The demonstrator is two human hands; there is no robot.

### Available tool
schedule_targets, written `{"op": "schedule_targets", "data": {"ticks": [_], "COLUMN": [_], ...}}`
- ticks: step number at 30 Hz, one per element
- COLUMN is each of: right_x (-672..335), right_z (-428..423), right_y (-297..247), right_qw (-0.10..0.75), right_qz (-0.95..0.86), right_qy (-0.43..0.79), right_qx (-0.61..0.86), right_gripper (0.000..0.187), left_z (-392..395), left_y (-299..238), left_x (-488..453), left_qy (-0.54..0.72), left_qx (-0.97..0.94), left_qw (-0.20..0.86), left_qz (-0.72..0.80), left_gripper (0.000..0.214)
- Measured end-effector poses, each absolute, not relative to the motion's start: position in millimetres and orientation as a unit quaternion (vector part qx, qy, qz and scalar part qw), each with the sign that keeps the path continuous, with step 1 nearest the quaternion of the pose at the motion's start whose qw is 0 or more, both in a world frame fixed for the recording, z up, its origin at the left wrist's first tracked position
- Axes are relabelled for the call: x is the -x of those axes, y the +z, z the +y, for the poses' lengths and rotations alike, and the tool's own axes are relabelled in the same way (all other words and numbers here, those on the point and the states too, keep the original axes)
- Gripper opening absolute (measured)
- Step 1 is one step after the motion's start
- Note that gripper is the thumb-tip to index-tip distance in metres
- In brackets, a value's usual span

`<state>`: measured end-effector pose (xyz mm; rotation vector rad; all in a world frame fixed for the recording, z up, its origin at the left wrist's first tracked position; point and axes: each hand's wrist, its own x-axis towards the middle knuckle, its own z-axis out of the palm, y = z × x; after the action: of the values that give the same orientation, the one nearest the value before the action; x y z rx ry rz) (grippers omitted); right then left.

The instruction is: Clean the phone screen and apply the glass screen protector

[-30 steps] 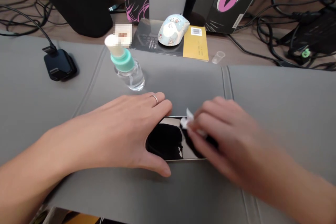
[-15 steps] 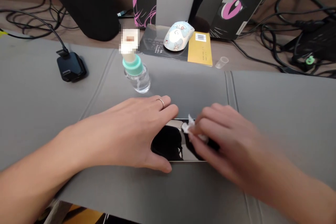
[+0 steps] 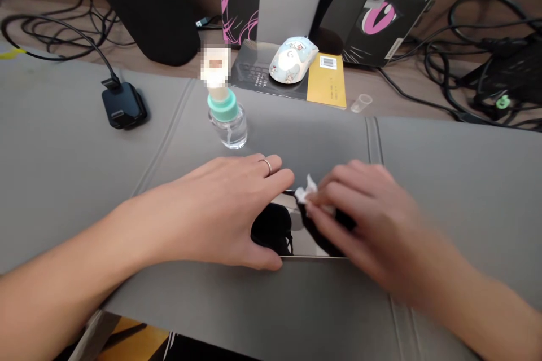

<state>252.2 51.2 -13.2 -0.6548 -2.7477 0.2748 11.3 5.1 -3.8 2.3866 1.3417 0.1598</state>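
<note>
Head view, hands over grey mat (image 3: 444, 180) on tabletop. Phone (image 3: 305, 240) lay flat on the mat near its front edge, glossy dark screen up, between the two hands; both ends were covered. Left hand (image 3: 220, 214) was spread over the phone's left end, thumb against the near edge and fingers curled over the far edge, gripping it down; ring visible on one finger. Right hand (image 3: 364, 220), motion-blurred, had fingertips pinched shut on a small white wipe (image 3: 305, 190), pressed to the screen at the far edge, just beside the left fingertips. Clear spray bottle (image 3: 226, 121) with teal collar stood upright behind the left hand, apart from it. Farther back: black hub (image 3: 124, 106) with cable, patterned mouse (image 3: 293, 59) on a booklet (image 3: 328, 79), small clear cap (image 3: 361, 103).
</note>
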Motion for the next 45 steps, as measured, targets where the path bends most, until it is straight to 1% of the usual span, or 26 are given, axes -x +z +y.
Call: {"op": "schedule_targets", "data": {"ticks": [2, 5, 9, 12, 15, 19, 23, 26, 29, 33, 36, 39, 43, 45], "right_x": [-251.4, -251.1, -251.6, -250.8, -250.2, -251.6, -253.2, -252.2, -250.5, -249.4, -249.4, -249.0, -248.2, -247.6], "right_z": [51.0, 49.4, 47.7, 47.1, 48.3, 51.3, 52.0, 50.1, 49.0, 48.0, 47.6, 48.4, 49.3, 47.9], "right_y": [-14.1, -15.2, -16.5, -16.4, -16.6, -18.3, -18.4, -17.0, -16.0, -16.7, -17.9, -19.1, -21.2, -22.3], "right_qw": [0.153, 0.146, 0.162, 0.153, 0.167, 0.159, 0.17, 0.16, 0.17, 0.17, 0.188, 0.174, 0.192, 0.188], "right_qz": [-0.957, -0.961, -0.959, -0.963, -0.957, -0.961, -0.958, -0.961, -0.954, -0.954, -0.949, -0.954, -0.947, -0.952], "right_qy": [0.091, 0.123, 0.097, 0.119, 0.102, 0.117, 0.09, 0.121, 0.118, 0.133, 0.118, 0.13, 0.112, 0.122], "right_qx": [0.229, 0.2, 0.213, 0.187, 0.213, 0.196, 0.212, 0.19, 0.218, 0.209, 0.226, 0.206, 0.232, 0.21], "right_gripper": [0.025, 0.026, 0.025, 0.025, 0.025, 0.027, 0.025, 0.026, 0.025, 0.027, 0.027, 0.027, 0.026, 0.025], "left_z": [5.3, 5.8, 6.5, 7.1, 8.0, 8.9, 8.5, 7.7, 6.8, 6.9, 8.0, 8.5, 7.5, 7.3], "left_y": [-3.9, -4.2, -1.9, 0.5, 1.2, 0.4, -0.7, -1.5, -3.2, -5.4, -5.7, -5.6, -5.9, -5.9], "left_x": [-11.4, -11.3, -12.0, -12.7, -12.8, -12.5, -12.2, -11.7, -10.8, -10.2, -10.6, -10.7, -9.3, -9.1], "left_qy": [0.058, 0.062, 0.052, 0.042, 0.04, 0.034, 0.044, 0.046, 0.045, 0.052, 0.048, 0.042, 0.054, 0.056], "left_qx": [-0.851, -0.852, -0.852, -0.851, -0.85, -0.851, -0.853, -0.854, -0.855, -0.858, -0.854, -0.852, -0.86, -0.861], "left_qw": [0.201, 0.206, 0.212, 0.215, 0.212, 0.21, 0.202, 0.202, 0.204, 0.195, 0.197, 0.204, 0.197, 0.197], "left_qz": [0.481, 0.477, 0.475, 0.478, 0.481, 0.48, 0.48, 0.478, 0.475, 0.473, 0.479, 0.48, 0.467, 0.465], "left_gripper": [0.05, 0.052, 0.053, 0.052, 0.052, 0.049, 0.051, 0.055, 0.054, 0.054, 0.053, 0.054, 0.056, 0.057]}}
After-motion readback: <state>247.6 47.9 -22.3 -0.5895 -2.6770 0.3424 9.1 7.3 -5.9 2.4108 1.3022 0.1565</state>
